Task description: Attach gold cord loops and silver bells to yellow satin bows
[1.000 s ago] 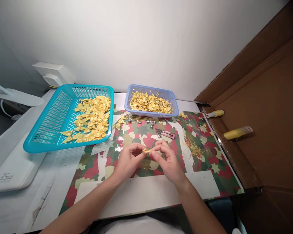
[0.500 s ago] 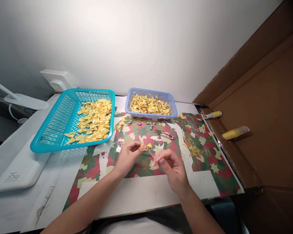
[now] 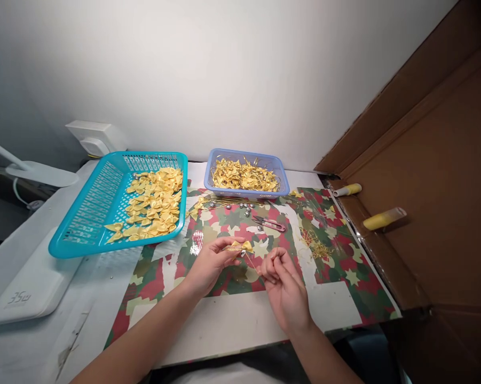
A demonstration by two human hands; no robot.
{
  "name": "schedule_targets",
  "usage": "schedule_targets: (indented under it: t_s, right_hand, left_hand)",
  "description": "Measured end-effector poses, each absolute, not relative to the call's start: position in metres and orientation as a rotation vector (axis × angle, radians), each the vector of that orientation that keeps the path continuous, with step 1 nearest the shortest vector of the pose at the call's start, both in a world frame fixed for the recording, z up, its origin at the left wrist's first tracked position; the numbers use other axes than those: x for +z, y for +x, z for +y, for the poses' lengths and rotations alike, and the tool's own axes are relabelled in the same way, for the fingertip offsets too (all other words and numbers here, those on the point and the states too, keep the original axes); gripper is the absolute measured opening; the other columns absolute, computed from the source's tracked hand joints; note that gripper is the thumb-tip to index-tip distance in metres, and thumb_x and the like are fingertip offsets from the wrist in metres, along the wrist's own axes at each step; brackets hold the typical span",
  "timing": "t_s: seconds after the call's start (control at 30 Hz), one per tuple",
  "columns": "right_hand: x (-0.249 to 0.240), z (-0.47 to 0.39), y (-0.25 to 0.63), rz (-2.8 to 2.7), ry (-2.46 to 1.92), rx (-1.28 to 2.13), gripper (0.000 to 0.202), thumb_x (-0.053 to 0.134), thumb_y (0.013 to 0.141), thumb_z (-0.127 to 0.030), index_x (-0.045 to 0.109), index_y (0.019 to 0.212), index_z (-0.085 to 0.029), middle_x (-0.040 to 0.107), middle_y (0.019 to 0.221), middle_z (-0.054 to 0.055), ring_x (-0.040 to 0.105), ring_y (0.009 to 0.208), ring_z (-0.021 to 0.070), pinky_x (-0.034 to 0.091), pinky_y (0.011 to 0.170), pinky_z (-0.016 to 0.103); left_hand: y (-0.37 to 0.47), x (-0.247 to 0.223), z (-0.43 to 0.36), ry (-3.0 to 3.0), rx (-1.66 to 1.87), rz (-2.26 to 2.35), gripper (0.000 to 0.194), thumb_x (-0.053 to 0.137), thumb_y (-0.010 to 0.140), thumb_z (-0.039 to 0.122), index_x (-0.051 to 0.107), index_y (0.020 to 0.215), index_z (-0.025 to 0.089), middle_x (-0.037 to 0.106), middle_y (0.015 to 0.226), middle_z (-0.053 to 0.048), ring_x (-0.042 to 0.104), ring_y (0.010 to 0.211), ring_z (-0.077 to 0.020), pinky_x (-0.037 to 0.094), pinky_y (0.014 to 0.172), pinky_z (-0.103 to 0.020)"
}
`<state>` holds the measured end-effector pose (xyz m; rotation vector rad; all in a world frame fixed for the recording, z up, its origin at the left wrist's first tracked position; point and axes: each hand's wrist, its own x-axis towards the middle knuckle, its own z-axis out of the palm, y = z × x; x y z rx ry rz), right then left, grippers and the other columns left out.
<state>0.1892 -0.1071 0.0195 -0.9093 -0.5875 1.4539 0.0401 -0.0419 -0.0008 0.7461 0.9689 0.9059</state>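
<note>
Between the thumb and fingers of my left hand (image 3: 213,262) is a small yellow ribbon bow (image 3: 247,246), held above the patterned mat (image 3: 228,282). A small silvery spot shows under the bow, too small to make out. From the bow a thin gold cord (image 3: 252,263) runs down and to the right. My right hand (image 3: 286,288) pinches that cord, its fingers curled closed. Beyond the hands lie pink-handled thread snips (image 3: 273,225) and several small silver bells (image 3: 247,213).
A turquoise basket (image 3: 84,205) with yellow bows stands at the left, beside a white device (image 3: 20,298). At the back is a blue basket (image 3: 246,193) of bows with gold cords. Cord scraps (image 3: 317,246) lie right; yellow-bodied tubes (image 3: 384,218) sit along the cardboard wall (image 3: 436,202).
My right hand has closed its fingers and moved slightly down, with the cord drawn out from the bow. My left hand and the bow have shifted slightly right.
</note>
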Motion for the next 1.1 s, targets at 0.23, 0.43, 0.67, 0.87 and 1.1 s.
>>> schedule_targets:
  t_s: [0.23,0.43,0.67,0.87,1.1]
  right_hand:
    - [0.039,-0.112,0.18,-0.461,-0.824,1.537,0.019,0.057,0.09,-0.031,0.05,0.076,-0.02,0.03,0.066,-0.005,0.025,0.059,0.01,0.027,0.06,0.025]
    - [0.027,-0.111,0.186,-0.357,-0.872,1.576,0.018,0.064,0.084,-0.031,0.052,0.077,-0.02,0.03,0.064,-0.005,0.026,0.058,0.0093,0.028,0.06,0.024]
    - [0.014,-0.104,0.195,-0.351,-0.936,1.621,0.022,0.07,0.077,-0.033,0.052,0.077,-0.02,0.032,0.06,-0.006,0.027,0.056,0.0083,0.029,0.06,0.023]
    - [-0.001,-0.082,0.19,-0.446,-1.005,1.686,0.03,0.074,0.07,-0.038,0.051,0.077,-0.02,0.034,0.057,-0.008,0.027,0.054,0.0078,0.024,0.054,0.021]
    - [-0.009,-0.041,0.173,-0.643,-0.984,1.623,0.027,0.069,0.07,-0.038,0.049,0.076,-0.021,0.038,0.056,-0.009,0.029,0.05,0.0067,0.03,0.055,0.021]
  left_hand:
    - [0.042,-0.003,-0.053,1.383,1.166,1.105,0.007,0.07,0.075,0.024,0.072,0.073,0.018,0.071,0.088,-0.008,0.064,0.081,-0.019,0.051,0.068,-0.026]
    - [0.044,-0.005,-0.046,0.78,0.963,0.951,0.019,0.08,0.065,0.031,0.067,0.065,0.017,0.065,0.066,-0.001,0.056,0.058,-0.0101,0.045,0.054,-0.02]
    - [0.046,-0.004,-0.046,0.539,0.877,0.647,0.028,0.086,0.057,0.029,0.061,0.059,0.015,0.063,0.063,0.001,0.058,0.054,-0.0087,0.038,0.044,-0.016]
    - [0.045,-0.009,-0.051,0.69,0.711,0.521,0.026,0.083,0.063,0.031,0.063,0.065,0.015,0.066,0.069,-0.002,0.062,0.059,-0.013,0.041,0.041,-0.017]
    - [0.037,-0.003,-0.047,0.995,0.525,0.619,0.02,0.078,0.069,0.031,0.068,0.07,0.014,0.072,0.075,-0.008,0.064,0.065,-0.0154,0.046,0.051,-0.02]
